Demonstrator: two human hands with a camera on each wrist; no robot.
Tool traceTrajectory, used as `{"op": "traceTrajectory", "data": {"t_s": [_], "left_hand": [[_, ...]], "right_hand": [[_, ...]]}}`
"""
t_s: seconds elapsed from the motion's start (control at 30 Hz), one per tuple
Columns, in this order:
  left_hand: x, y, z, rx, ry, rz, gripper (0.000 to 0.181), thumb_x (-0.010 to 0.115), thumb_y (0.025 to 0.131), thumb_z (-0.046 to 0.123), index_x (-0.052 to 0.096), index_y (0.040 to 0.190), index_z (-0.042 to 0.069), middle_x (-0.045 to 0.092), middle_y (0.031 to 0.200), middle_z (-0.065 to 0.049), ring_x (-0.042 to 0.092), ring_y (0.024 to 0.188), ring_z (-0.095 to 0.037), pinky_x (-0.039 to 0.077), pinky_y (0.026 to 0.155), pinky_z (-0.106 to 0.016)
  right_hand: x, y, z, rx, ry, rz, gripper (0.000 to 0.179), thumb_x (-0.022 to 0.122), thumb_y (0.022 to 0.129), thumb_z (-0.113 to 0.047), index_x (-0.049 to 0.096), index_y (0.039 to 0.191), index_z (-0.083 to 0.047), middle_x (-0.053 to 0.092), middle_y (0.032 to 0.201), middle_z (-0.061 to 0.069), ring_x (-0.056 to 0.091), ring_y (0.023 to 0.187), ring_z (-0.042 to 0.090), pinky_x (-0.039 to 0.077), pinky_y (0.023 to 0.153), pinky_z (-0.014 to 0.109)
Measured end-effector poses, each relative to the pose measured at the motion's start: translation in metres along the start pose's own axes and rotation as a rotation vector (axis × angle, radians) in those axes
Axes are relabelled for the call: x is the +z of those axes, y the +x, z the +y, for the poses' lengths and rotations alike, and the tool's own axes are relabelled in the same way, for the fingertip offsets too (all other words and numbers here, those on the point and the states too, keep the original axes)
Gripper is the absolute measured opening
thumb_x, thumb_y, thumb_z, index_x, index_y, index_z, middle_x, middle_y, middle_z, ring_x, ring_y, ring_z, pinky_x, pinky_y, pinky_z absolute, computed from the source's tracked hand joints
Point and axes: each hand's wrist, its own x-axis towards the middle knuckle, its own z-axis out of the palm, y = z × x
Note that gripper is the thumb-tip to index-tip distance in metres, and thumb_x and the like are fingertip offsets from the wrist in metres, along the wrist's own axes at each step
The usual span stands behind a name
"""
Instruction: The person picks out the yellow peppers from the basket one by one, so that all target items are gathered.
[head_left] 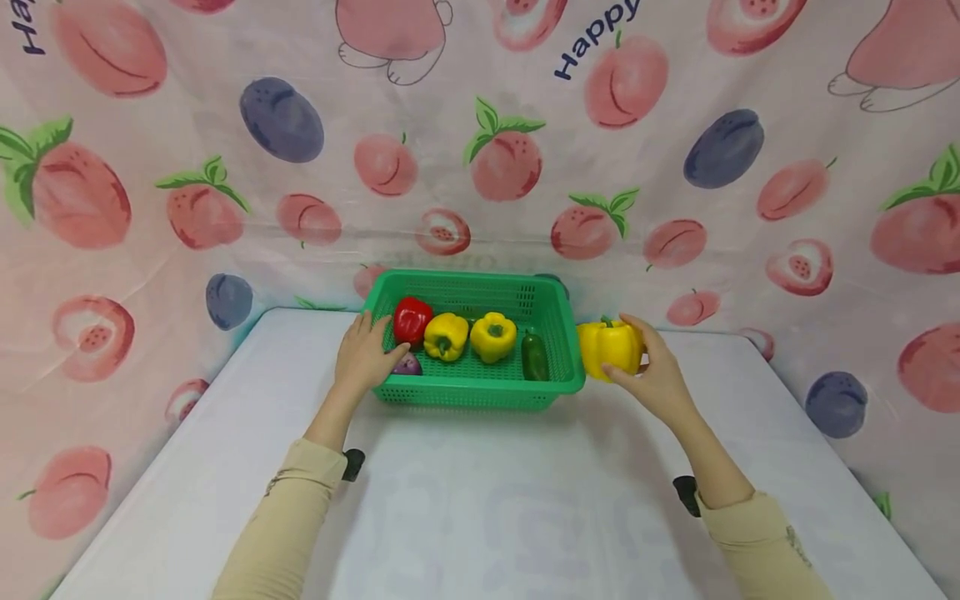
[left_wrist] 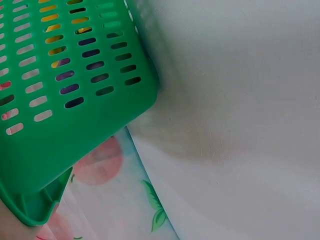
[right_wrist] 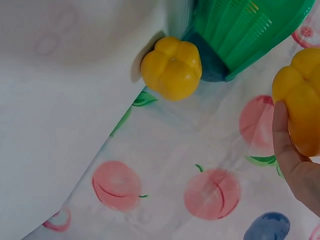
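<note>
My left hand (head_left: pixel 363 354) grips the left rim of a green plastic basket (head_left: pixel 480 385), its thumb reaching over the inside. Just off the basket's right end, my right hand (head_left: pixel 656 375) holds a large yellow bell pepper (head_left: pixel 609 350) between thumb and fingers. The right wrist view shows that held pepper (right_wrist: pixel 302 100) at its right edge. A second yellow bell pepper (right_wrist: pixel 172 69) sits on the table beside the basket there. Inside the basket lie a red bell pepper (head_left: pixel 412 321), two yellow bell peppers (head_left: pixel 446 337), a dark green elongated vegetable (head_left: pixel 535 357) and a purple vegetable (head_left: pixel 407 364), partly hidden.
The basket stands towards the back of a white-covered table (head_left: pixel 480 492). Behind it and along the sides hangs a pink fruit-print cloth (head_left: pixel 450 183). In the left wrist view, the table edge runs beneath the basket's corner (left_wrist: pixel 150 95).
</note>
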Motion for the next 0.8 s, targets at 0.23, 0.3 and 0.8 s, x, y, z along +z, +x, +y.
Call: {"op": "traceTrajectory", "data": {"t_s": [0.23, 0.3, 0.8], "left_hand": [[-0.001, 0.0, 0.001, 0.0, -0.003, 0.001, 0.067, 0.05, 0.094, 0.041, 0.031, 0.145, 0.001, 0.014, 0.153, -0.031, 0.011, 0.143, -0.045, 0.013, 0.117, -0.055], [-0.001, -0.001, 0.0, 0.0, 0.001, -0.001, 0.067, 0.049, 0.094, 0.042, 0.031, 0.145, 0.002, 0.014, 0.153, -0.031, 0.011, 0.143, -0.046, 0.013, 0.117, -0.055], [-0.001, -0.001, 0.001, 0.004, -0.002, 0.001, 0.067, 0.049, 0.095, 0.041, 0.032, 0.145, 0.001, 0.014, 0.153, -0.031, 0.01, 0.143, -0.046, 0.012, 0.117, -0.055]], "right_hand": [[-0.003, 0.007, 0.009, 0.026, 0.007, -0.007, 0.066, 0.068, 0.083, -0.008, 0.035, 0.14, -0.001, 0.044, 0.135, 0.025, 0.047, 0.102, 0.033, 0.053, 0.075, 0.032], [-0.004, 0.008, 0.012, 0.031, 0.011, -0.007, 0.066, 0.068, 0.083, -0.008, 0.035, 0.139, 0.0, 0.042, 0.136, 0.026, 0.046, 0.107, 0.038, 0.053, 0.082, 0.047], [-0.011, 0.025, 0.033, 0.043, -0.109, -0.004, 0.065, 0.067, 0.083, -0.012, 0.037, 0.138, 0.004, 0.046, 0.13, 0.03, 0.046, 0.106, 0.043, 0.044, 0.09, 0.061]]}}
